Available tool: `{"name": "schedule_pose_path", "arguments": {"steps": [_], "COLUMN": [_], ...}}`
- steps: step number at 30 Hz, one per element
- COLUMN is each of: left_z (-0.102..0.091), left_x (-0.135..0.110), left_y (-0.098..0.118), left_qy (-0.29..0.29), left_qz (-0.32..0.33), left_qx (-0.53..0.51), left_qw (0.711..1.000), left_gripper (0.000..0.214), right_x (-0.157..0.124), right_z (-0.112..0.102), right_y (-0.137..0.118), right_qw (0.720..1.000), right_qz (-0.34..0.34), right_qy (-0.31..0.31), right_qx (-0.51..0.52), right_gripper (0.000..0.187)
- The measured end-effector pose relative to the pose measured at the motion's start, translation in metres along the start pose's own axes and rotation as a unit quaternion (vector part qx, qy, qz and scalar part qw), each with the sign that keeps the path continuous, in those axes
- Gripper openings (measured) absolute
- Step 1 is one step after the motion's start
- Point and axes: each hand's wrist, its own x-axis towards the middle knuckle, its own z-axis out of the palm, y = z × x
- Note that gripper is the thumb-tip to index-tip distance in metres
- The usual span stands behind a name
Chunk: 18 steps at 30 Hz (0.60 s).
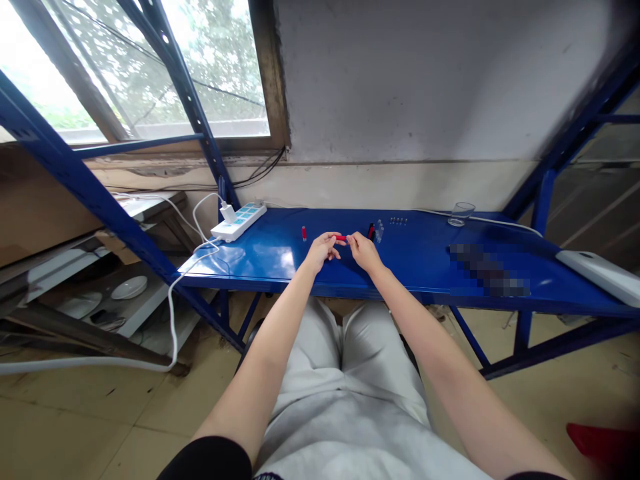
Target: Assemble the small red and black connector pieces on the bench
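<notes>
Both my hands meet over the middle of the blue metal shelf (280,257). My left hand (324,248) and my right hand (363,251) are each pinched on an end of a small red piece (341,238) held between them. A second small red piece (304,233) stands on the shelf just left of my left hand. A dark red-and-black part (371,231) and small clear parts (379,231) lie just behind my right hand, with a row of tiny dark bits (399,220) farther back.
A white power strip (239,222) with a plugged cable lies at the shelf's left end. An empty glass (461,214) stands at the back right, a white flat object (600,275) at the far right. Blue rack posts (185,87) rise on both sides.
</notes>
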Motion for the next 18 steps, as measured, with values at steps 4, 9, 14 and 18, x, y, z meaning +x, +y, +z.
{"name": "schedule_pose_path", "arguments": {"steps": [4,9,14,18], "left_z": [0.0008,0.0018,0.0024,0.0035], "left_x": [0.0002,0.0005,0.0009,-0.0003], "left_y": [-0.0001,-0.0007,-0.0015,-0.0011], "left_qy": [0.006,0.016,0.023,0.029], "left_qz": [-0.002,-0.005,-0.007,-0.012], "left_qx": [0.01,0.01,0.014,0.03], "left_qw": [1.0,1.0,1.0,0.999], "left_gripper": [0.021,0.021,0.02,0.018], "right_x": [0.0002,0.0004,0.0004,0.0009], "right_z": [-0.0002,0.0001,0.0017,0.002], "right_y": [-0.0003,0.0006,0.0022,0.0018], "right_qw": [1.0,1.0,1.0,1.0], "right_qz": [-0.002,-0.004,-0.01,-0.009], "right_qy": [0.003,0.006,0.009,0.006], "right_qx": [-0.009,-0.012,-0.015,-0.022], "right_gripper": [0.034,0.035,0.035,0.034]}}
